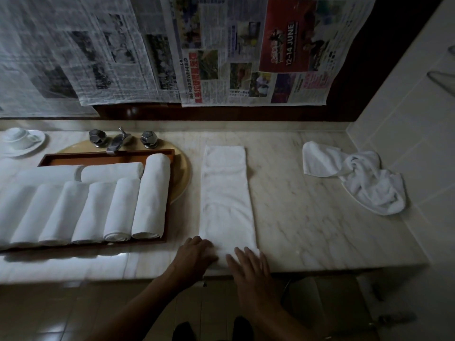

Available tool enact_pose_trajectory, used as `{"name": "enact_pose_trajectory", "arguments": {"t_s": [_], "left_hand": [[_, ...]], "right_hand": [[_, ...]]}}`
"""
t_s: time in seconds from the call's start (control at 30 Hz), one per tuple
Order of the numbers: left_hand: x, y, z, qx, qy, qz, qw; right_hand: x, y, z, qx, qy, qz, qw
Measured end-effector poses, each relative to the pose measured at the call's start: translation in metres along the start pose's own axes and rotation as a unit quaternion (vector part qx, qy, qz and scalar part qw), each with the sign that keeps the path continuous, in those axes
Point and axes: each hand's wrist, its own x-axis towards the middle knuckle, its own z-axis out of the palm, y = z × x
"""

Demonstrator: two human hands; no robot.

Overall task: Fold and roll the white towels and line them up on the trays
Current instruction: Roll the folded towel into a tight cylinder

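Right hand (248, 264) flat, fingers straight, on the folded towel (226, 193), near end; left hand (197, 254) beside it there, blurred: I cannot tell its grip.

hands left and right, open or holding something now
Left hand: on near corner of the folded towel, blurred; grip cannot be told.
Right hand: open, straight fingers flat on the towel.

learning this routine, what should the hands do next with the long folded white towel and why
Probably roll its near end away from the body: the long folded white towel lies flat on the pale marble counter, left hand and right hand are on that end, and rolled white towels line the brown wooden tray.
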Motion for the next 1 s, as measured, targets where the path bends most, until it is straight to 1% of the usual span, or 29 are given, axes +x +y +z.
{"name": "enact_pose_trajectory", "arguments": {"t_s": [0.03,0.07,0.1,0.13,0.2,0.23,0.3,0.37,0.47,0.57,0.63,0.7,0.77,0.8,0.87,0.9,0.93,1.0], "left_hand": [[-0.005,0.008,0.0,-0.028,0.029,-0.041,0.998],[-0.009,0.017,0.0,-0.041,0.064,-0.063,0.995],[-0.014,0.026,0.003,-0.038,0.088,-0.06,0.994],[-0.017,0.036,0.006,-0.033,0.088,-0.046,0.995],[-0.02,0.052,0.016,0.002,0.081,0.007,0.997],[-0.02,0.055,0.02,0.018,0.077,0.017,0.997],[-0.016,0.052,0.025,0.028,0.045,0.004,0.999],[-0.009,0.043,0.024,0.044,0.035,-0.016,0.998],[0.001,0.031,0.017,0.039,0.004,-0.006,0.999],[-0.001,0.03,0.01,0.043,0.004,-0.008,0.999],[-0.009,0.033,0.007,0.032,-0.002,-0.004,0.999],[-0.015,0.038,0.005,0.008,-0.011,0.003,1.0],[-0.015,0.042,0.001,-0.014,-0.023,-0.008,1.0],[-0.013,0.042,-0.001,-0.023,-0.028,-0.018,0.999],[-0.009,0.042,-0.004,-0.041,-0.03,-0.035,0.998],[-0.007,0.043,-0.005,-0.049,-0.03,-0.043,0.997],[-0.006,0.042,-0.005,-0.055,-0.031,-0.052,0.997],[-0.002,0.041,-0.005,-0.062,-0.04,-0.062,0.995]], "right_hand": [[0.002,0.002,0.003,-0.009,-0.009,-0.003,1.0],[0.004,0.002,0.004,-0.017,-0.01,-0.004,1.0],[0.007,0.003,0.004,-0.019,-0.002,-0.007,1.0],[0.011,0.004,0.004,-0.018,0.016,-0.01,1.0],[0.018,0.006,0.001,-0.015,0.035,-0.014,0.999],[0.022,0.008,-0.001,-0.017,0.032,-0.014,0.999],[0.03,0.012,-0.006,-0.017,0.008,-0.015,1.0],[0.038,0.018,-0.009,0.01,-0.025,-0.019,0.999],[0.048,0.031,-0.016,0.041,-0.071,-0.017,0.996],[0.049,0.04,-0.031,0.07,-0.053,-0.068,0.994],[0.046,0.046,-0.037,0.096,-0.077,-0.069,0.99],[0.044,0.052,-0.037,0.103,-0.077,-0.081,0.988],[0.046,0.056,-0.037,0.1,-0.086,-0.091,0.987],[0.051,0.058,-0.04,0.096,-0.072,-0.094,0.988],[0.069,0.059,-0.04,0.09,0.006,-0.108,0.99],[0.08,0.06,-0.039,0.089,0.028,-0.118,0.989],[0.09,0.059,-0.039,0.086,0.009,-0.124,0.989],[0.115,0.058,-0.033,0.058,-0.085,-0.133,0.986]]}}
